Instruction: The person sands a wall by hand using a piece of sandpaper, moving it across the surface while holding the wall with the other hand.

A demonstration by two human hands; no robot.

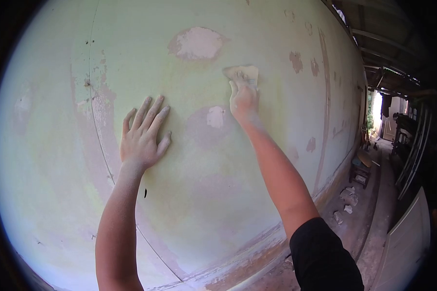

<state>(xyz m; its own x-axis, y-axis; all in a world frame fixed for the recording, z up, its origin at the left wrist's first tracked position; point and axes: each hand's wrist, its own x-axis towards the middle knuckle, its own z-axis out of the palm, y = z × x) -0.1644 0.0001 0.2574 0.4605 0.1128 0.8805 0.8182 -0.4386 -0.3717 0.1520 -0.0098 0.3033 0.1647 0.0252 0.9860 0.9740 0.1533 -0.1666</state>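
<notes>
A pale green wall [189, 177] with patchy, worn paint fills most of the view. My left hand [143, 138] lies flat against it, fingers spread, with nothing in it. Higher and to the right, my right hand [244, 99] presses a beige sheet of sandpaper [250, 72] to the wall. The sheet sticks out above and beside the fingertips; the rest is hidden under the hand. Whitish dust coats both hands. Bare pinkish-white patches show in the paint, a large one [199, 43] above and a smaller one [216, 117] between my hands.
A thin crack [99, 140] runs down the wall at the left. Along its foot on the right are pale rubble pieces [348, 196] and a small stool [360, 172]. A white panel [403, 240] leans at lower right, near long poles [415, 150]. The passage leads to a bright doorway.
</notes>
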